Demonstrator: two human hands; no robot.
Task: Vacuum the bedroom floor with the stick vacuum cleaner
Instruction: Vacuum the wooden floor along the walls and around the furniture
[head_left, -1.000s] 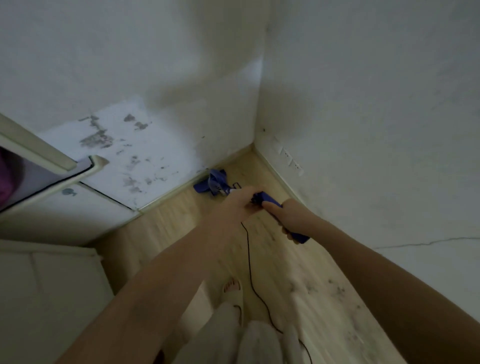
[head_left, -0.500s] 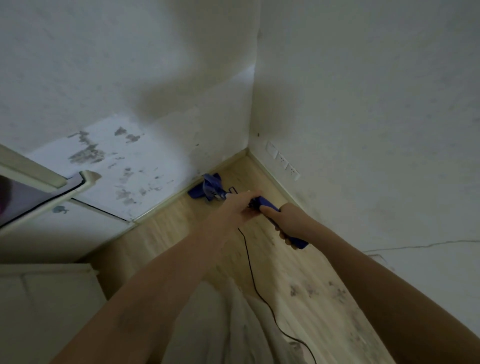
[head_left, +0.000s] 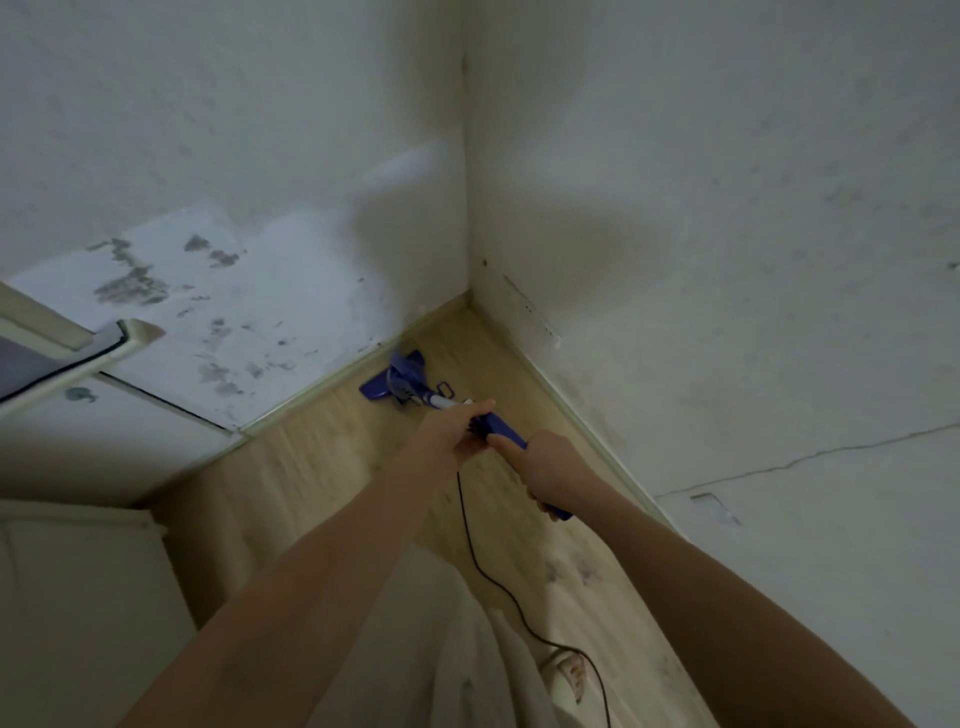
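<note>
A blue stick vacuum cleaner reaches away from me toward the room's corner. Its floor head (head_left: 397, 380) rests on the light wooden floor (head_left: 311, 467) against the baseboard of the far wall. My left hand (head_left: 453, 435) is closed around the pale tube just above the blue body. Behind it, my right hand (head_left: 548, 465) grips the blue handle (head_left: 503, 430), whose end pokes out below my wrist. A thin black cord (head_left: 483, 566) hangs from the handle and trails back across the floor.
Two stained white walls meet at the corner (head_left: 470, 291). A cream bed frame with a mattress edge (head_left: 104, 345) juts in from the left, and a white cabinet (head_left: 67, 597) stands at lower left. My foot in a slipper (head_left: 569, 675) is on the floor by the cord.
The floor head has slid a little further along the baseboard toward the corner. My view has swung, and the slippered foot now shows at lower right.
</note>
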